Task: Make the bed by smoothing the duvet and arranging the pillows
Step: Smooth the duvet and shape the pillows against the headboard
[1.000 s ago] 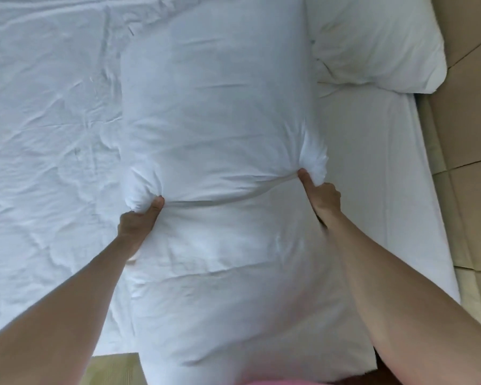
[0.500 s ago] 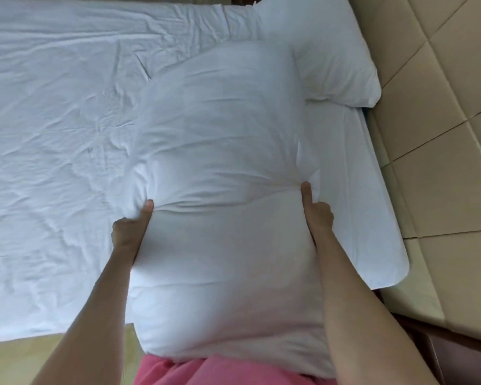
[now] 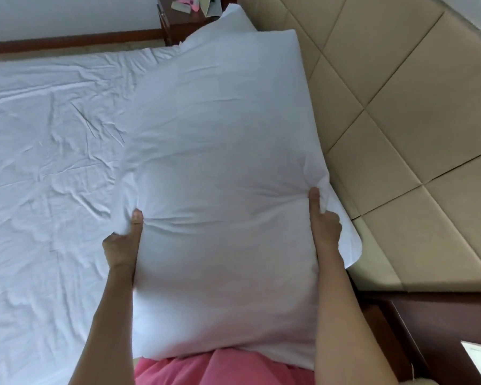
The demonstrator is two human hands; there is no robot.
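Observation:
A large white pillow (image 3: pixel 222 168) fills the middle of the view, held up in front of my body above the bed. My left hand (image 3: pixel 124 243) grips its left edge, thumb pressed into the fabric. My right hand (image 3: pixel 324 223) pinches its right edge, bunching the case. A second white pillow (image 3: pixel 233 19) peeks out behind the held one, against the headboard. The wrinkled white sheet (image 3: pixel 47 168) covers the mattress on the left. No duvet is in view.
A beige padded headboard (image 3: pixel 406 129) runs along the right. A dark wooden nightstand (image 3: pixel 428 334) stands at the lower right, with paper on it. Another wooden nightstand (image 3: pixel 186 15) with small items stands across the bed at the top.
I have lifted the pillow higher and swung it right toward the headboard. My view has risen, so the headboard and both nightstands now show. Both hands keep their grip.

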